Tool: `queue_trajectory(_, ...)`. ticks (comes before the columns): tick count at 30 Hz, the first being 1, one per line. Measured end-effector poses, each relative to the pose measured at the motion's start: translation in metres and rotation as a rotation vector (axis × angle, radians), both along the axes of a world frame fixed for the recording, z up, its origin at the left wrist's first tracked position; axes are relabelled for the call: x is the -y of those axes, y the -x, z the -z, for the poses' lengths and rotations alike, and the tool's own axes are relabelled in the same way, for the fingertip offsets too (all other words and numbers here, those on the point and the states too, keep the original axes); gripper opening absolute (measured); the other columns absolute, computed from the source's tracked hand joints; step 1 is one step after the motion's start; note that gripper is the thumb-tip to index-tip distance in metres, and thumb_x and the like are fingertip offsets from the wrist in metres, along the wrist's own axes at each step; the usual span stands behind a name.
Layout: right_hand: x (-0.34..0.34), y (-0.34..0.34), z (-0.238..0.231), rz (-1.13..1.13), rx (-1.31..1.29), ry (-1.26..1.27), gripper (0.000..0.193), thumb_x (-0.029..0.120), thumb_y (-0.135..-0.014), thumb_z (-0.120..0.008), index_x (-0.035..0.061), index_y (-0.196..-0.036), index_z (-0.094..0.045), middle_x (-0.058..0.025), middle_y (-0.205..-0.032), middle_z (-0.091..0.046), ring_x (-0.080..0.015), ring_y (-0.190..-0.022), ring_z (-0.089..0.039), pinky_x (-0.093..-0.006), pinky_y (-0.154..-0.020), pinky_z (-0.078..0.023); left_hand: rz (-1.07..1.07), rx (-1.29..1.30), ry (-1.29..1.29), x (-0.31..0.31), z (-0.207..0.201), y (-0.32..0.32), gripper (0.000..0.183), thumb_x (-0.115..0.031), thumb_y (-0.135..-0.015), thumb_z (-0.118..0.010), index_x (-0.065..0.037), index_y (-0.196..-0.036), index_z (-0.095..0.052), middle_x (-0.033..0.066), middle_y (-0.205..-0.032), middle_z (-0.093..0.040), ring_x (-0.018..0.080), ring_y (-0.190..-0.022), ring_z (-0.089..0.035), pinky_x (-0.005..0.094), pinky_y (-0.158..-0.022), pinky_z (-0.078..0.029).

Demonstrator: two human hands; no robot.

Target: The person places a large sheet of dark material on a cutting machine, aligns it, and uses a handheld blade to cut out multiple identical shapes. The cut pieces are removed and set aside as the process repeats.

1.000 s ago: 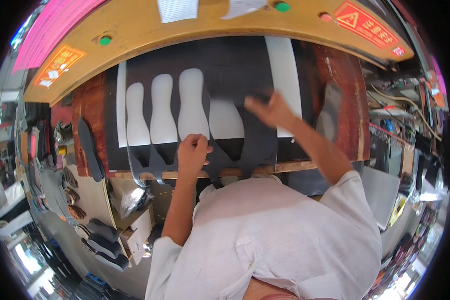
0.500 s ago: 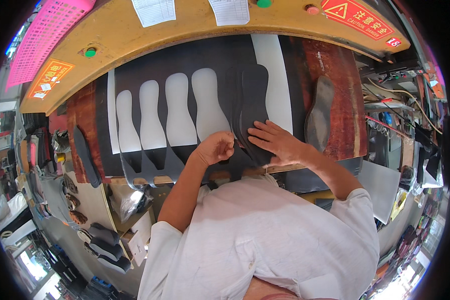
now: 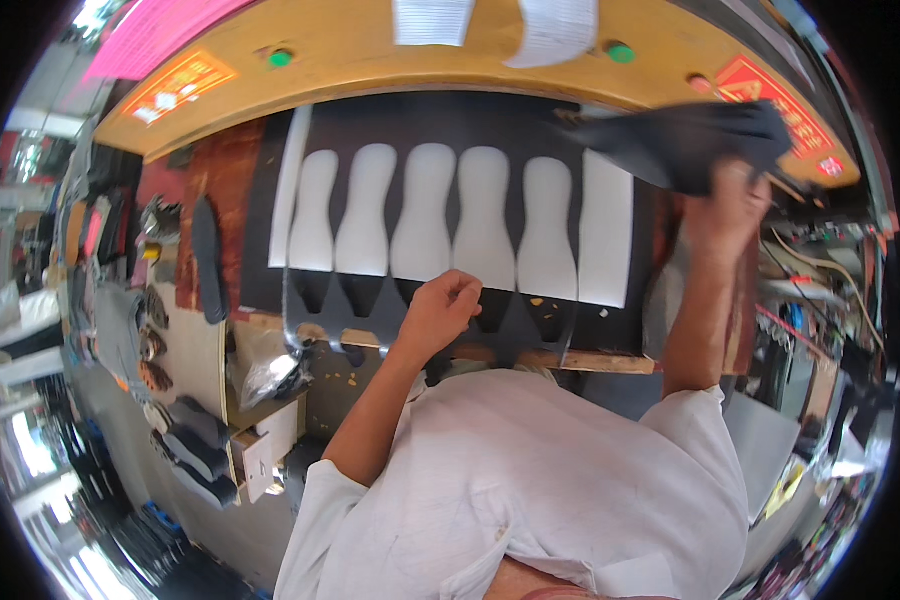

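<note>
My right hand (image 3: 735, 205) is raised at the far right, gripping a bundle of dark insole-shaped pieces (image 3: 695, 145) that is smeared by motion. The bundle hangs over the table's far right side, in front of the yellow beam. Below lies a black sheet (image 3: 400, 290) with a row of several insole-shaped openings, through which a white sheet (image 3: 485, 215) shows. My left hand (image 3: 445, 310) is closed above the black sheet's near edge, by the middle openings. What its fingers hold, if anything, is hidden.
A yellow machine beam (image 3: 360, 72) with green buttons spans the far side. A dark insole (image 3: 207, 260) lies at the table's left end; another insole piece (image 3: 662, 300) shows behind my right arm. More insoles (image 3: 195, 445) sit low at left. A pink basket (image 3: 160, 40) is upper left.
My right hand has closed on the dark insole pieces, lifted them off the sheet and swung them far and right, uncovering another white-backed opening. My left hand stays closed near the edge. The view has shifted.
</note>
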State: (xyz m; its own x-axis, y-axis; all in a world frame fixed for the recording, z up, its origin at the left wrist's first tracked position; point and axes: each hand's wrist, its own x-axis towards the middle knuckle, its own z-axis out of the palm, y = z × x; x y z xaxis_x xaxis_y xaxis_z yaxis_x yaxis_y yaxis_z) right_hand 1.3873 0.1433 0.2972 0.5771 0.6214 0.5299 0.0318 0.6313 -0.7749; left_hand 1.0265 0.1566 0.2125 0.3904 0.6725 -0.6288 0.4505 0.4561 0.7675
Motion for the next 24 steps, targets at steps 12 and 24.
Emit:
queue_trajectory(12,-0.078,0.268,-0.006,-0.995,-0.568,-0.06,0.052,0.05,-0.113,-0.047,0.004,-0.134,-0.057,-0.0102,-0.098,-0.063,-0.0222,-0.079,-0.056,-0.0368,-0.065,-0.048,0.475,0.4,-0.336,-0.058,-0.121,0.154,0.102,-0.028,-0.077,-0.092,-0.001,-0.161,-0.041,0.0229,-0.149,-0.059,0.0333,-0.14,-0.058,0.0399,-0.114,-0.047)
queue_trajectory(24,-0.183,0.506,-0.01,-0.634,-0.165,0.301,0.042,0.019,-0.097,-0.069,0.004,-0.136,-0.064,-0.0088,-0.107,-0.059,-0.0242,-0.097,-0.061,-0.049,-0.095,-0.054,0.106,0.219,-0.593,-0.107,-0.045,0.358,0.119,-0.031,-0.076,-0.091,-0.003,-0.17,-0.024,0.0301,-0.139,-0.058,0.0464,-0.129,-0.06,0.049,-0.112,-0.047)
